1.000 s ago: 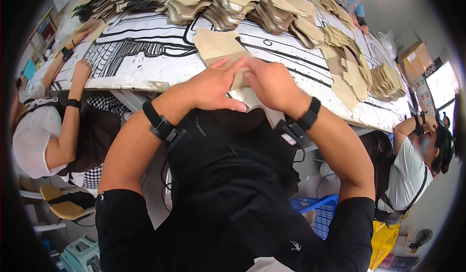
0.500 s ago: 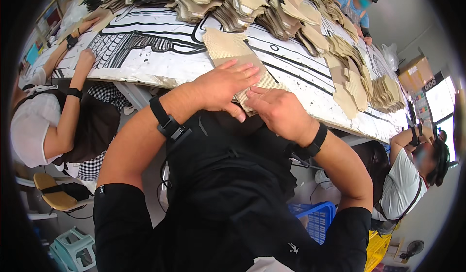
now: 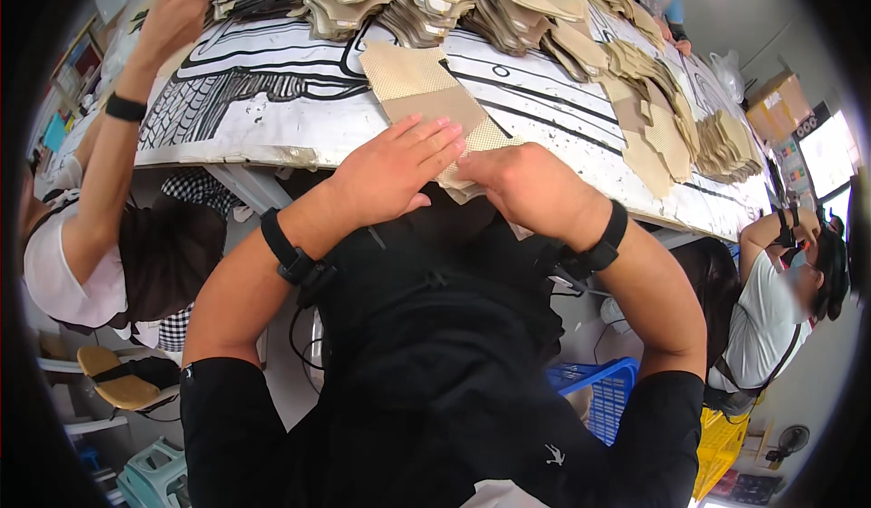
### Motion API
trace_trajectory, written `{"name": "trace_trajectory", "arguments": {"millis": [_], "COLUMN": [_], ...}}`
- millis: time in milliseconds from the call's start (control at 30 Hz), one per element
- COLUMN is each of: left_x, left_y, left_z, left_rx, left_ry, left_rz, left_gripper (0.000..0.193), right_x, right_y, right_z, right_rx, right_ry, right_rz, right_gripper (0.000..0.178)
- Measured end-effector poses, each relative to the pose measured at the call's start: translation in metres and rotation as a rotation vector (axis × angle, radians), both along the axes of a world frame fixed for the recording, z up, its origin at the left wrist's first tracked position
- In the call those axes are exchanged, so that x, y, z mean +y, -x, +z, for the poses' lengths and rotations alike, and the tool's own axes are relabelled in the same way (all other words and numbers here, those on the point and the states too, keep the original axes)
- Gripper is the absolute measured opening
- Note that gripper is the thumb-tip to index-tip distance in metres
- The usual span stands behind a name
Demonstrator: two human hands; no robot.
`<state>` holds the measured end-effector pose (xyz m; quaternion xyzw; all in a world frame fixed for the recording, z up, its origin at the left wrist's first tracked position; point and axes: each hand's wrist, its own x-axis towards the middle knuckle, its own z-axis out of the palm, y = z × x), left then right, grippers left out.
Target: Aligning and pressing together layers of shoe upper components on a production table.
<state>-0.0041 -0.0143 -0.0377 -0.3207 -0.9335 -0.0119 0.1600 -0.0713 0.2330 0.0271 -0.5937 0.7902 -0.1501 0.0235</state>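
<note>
Piece (image 3: 428, 100) seems in mid-work; what is left, cannot tell. Left hand (image 3: 386, 172) flat on piece; right hand (image 3: 537, 186) at piece's near end, its grip cannot tell. Stacks (image 3: 431, 9) beyond piece.

I watch remotely through one fisheye on the wearer's head, aimed steeply down: the left hand (image 3: 386, 170) and right hand (image 3: 537, 189) sit close, near centre; the torso (image 3: 426, 372) fills six o'clock, the table (image 3: 288, 129) stretches toward twelve.
</note>
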Motion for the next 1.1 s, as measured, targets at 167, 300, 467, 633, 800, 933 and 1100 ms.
{"name": "trace_trajectory", "arguments": {"millis": [167, 300, 467, 633, 800, 933, 1100], "left_x": [0.000, 0.001, 0.002, 0.007, 0.014, 0.006, 0.018], "left_y": [0.003, 0.002, 0.002, -0.006, -0.003, 0.002, -0.004], "left_z": [-0.002, -0.001, -0.003, -0.026, -0.025, 0.000, -0.001], "left_rx": [-0.004, -0.002, 0.058, 0.373, 0.345, 0.259, 0.200], "left_ry": [0.001, 0.018, -0.013, -0.192, -0.338, -0.410, -0.433], "left_rz": [-0.014, 0.003, -0.030, -0.159, -0.154, -0.214, -0.123], "left_gripper": [0.095, 0.092, 0.081, 0.045, 0.041, 0.037, 0.045], "right_x": [0.001, 0.004, 0.007, 0.016, 0.023, 0.035, 0.028], "right_y": [-0.005, -0.011, -0.022, -0.014, -0.012, -0.008, -0.007], "right_z": [-0.004, -0.014, -0.021, -0.042, -0.022, -0.025, -0.033], "right_rx": [0.308, 0.415, 0.403, 0.324, -0.006, 0.043, -0.007], "right_ry": [-0.110, -0.011, 0.031, 0.240, 0.172, 0.257, 0.280], "right_rz": [0.123, 0.168, 0.078, 0.060, -0.084, -0.063, -0.109], "right_gripper": [0.035, 0.036, 0.039, 0.033, 0.036, 0.035, 0.035]}}
